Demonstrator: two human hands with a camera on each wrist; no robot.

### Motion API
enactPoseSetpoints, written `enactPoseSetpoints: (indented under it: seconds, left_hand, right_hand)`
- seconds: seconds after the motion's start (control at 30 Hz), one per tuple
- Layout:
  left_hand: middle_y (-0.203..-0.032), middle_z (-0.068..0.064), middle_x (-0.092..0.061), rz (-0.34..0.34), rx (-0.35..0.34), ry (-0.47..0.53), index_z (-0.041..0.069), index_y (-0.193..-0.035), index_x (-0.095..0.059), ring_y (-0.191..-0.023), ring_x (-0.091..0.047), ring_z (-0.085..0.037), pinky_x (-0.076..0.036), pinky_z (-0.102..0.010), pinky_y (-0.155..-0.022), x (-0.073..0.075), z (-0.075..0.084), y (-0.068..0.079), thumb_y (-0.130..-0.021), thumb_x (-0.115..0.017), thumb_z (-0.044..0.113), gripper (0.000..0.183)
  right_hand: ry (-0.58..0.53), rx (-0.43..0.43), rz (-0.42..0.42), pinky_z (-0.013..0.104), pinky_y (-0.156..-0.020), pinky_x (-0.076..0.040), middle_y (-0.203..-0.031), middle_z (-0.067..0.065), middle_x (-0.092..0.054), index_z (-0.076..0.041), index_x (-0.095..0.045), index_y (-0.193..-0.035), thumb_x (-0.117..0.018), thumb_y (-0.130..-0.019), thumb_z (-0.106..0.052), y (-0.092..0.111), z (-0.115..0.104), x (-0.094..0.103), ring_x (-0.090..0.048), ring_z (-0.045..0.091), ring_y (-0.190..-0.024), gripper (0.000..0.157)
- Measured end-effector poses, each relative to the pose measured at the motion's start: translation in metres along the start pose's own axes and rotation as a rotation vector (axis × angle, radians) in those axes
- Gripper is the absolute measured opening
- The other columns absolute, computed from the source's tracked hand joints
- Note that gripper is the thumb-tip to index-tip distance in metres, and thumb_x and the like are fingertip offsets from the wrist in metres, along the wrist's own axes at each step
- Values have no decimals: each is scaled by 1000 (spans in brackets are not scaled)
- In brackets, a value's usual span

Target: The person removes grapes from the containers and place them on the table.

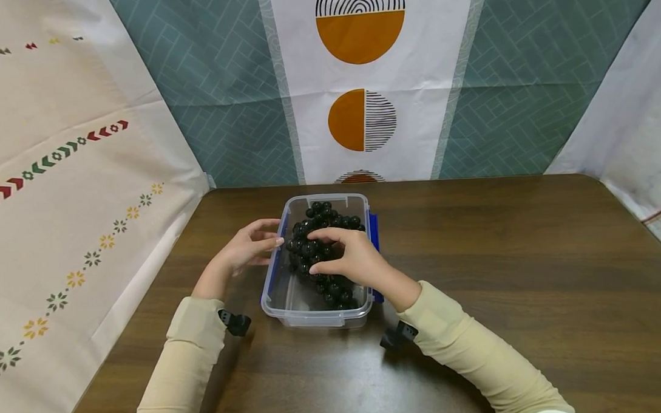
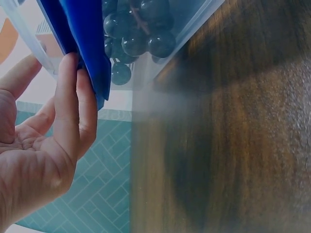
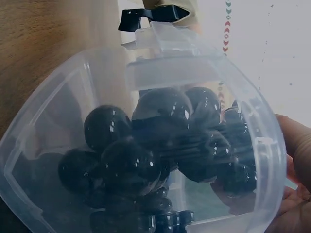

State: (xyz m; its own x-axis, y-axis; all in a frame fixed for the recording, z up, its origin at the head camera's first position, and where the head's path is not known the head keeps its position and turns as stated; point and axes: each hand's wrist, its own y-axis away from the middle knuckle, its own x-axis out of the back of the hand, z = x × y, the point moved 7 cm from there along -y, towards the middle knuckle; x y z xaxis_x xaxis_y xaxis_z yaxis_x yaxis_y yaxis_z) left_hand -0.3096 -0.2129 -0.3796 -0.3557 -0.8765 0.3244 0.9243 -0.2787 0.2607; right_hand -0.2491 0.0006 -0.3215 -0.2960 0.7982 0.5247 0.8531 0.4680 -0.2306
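Note:
A bunch of black grapes lies in a clear plastic container with blue side clips. From above, my right hand reaches into it, thumb and fingers spread around the middle of the bunch and curled on the grapes. In the right wrist view, the grapes show through the container's end wall, with part of the right hand at the rim. My left hand is at the container's left side; its fairly straight fingers touch the blue clip in the left wrist view.
The container stands on a brown wooden table, toward its left half. Behind the table hangs a patterned green and white cloth. A white embroidered cloth slopes along the left side. Both wrists carry small black cameras.

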Motion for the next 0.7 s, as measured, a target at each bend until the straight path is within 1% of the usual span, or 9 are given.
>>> enactPoseSetpoints:
  seconds: [0.3,0.53,0.7]
  left_hand:
    - [-135,-23,-42,4,0,5,13,-146,-32,-100,-59,-20,-53,-44,-86,1,-1,0,-93,-63,23,62]
    - [-136,-23,-42,0,0,11,14,-146,-33,-101,-59,-19,-53,-42,-86,-1,0,-1,-93,-63,24,62]
    - [-135,-21,-43,13,6,13,15,-146,-34,-102,-59,-20,-53,-41,-85,0,-2,-1,-93,-63,24,61]
  right_hand:
    - [-16,11,44,39,-90,-49,-128,4,-61,-13,-63,-124,-80,-77,-20,0,-2,7,-57,23,-112,50]
    - [-34,-4,100,38,-85,-51,-125,5,-63,-12,-63,-123,-81,-76,-19,-1,-5,17,-59,22,-103,51]
    - [-39,-15,118,37,-84,-51,-124,6,-63,-12,-63,-124,-81,-76,-20,-1,-8,21,-59,22,-99,51]
